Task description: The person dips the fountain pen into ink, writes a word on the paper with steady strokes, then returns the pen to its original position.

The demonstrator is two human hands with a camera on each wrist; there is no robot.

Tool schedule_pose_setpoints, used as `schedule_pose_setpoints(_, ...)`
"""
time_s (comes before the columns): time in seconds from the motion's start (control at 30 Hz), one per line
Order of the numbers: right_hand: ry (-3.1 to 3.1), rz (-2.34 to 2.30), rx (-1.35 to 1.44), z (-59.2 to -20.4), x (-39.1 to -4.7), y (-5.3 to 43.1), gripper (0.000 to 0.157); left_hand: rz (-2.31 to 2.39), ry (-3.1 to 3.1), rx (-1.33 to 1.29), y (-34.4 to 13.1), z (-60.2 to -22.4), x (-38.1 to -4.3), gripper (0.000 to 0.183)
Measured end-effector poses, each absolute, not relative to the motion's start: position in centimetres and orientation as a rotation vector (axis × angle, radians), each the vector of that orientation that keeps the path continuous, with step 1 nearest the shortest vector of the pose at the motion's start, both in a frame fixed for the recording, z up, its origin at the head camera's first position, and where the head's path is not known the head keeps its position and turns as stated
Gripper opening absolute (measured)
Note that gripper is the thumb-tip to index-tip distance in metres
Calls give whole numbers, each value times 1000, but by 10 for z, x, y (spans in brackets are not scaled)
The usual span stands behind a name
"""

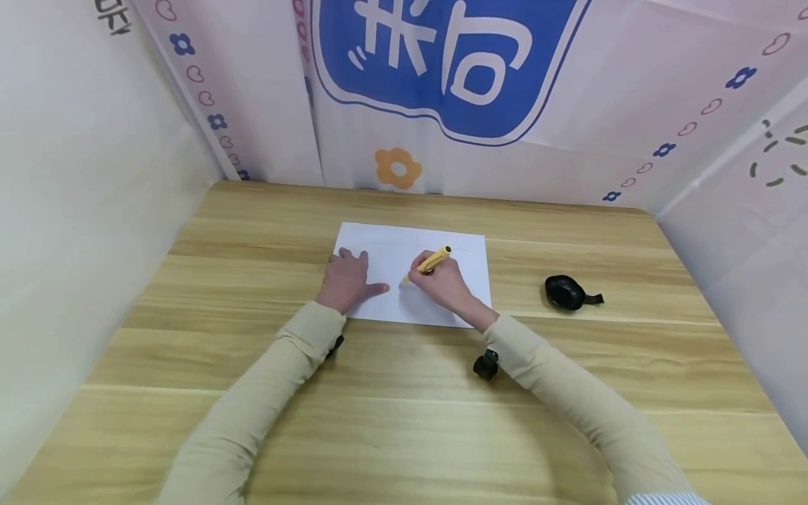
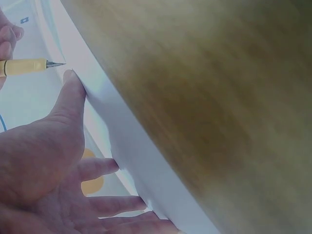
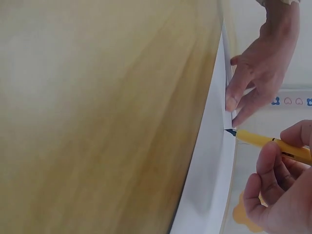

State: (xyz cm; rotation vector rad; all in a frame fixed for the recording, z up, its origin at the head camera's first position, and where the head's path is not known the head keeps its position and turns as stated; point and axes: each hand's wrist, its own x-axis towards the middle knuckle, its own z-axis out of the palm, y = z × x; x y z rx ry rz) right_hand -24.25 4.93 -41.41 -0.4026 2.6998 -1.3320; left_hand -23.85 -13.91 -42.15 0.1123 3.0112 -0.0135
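A sheet of white paper [image 1: 385, 308] lies on the wooden table, with faint thin lines across its upper part. My left hand [image 1: 347, 280] rests on its left side, fingers spread and thumb stretched to the right; in the left wrist view the fingertips [image 2: 117, 165] press on the sheet. My right hand [image 1: 440, 279] pinches a yellow fountain pen [image 1: 433, 259], tilted up to the right. In the right wrist view the dark nib [image 3: 231, 131] of the pen is right at the paper, close to the left thumb.
A small black pouch-like object [image 1: 564, 292] with a short strap lies to the right of the paper. Black wrist cameras [image 1: 486, 365] hang under both sleeves. Printed white curtains [image 1: 265, 91] stand behind and beside the wooden table [image 1: 404, 421].
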Motion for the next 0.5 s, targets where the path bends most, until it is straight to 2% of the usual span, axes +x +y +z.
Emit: schedule_pose_setpoints(0.5,2713,-1330,-655,-416,-229,43,4,-32,3006,104,-138,-421,-240,87)
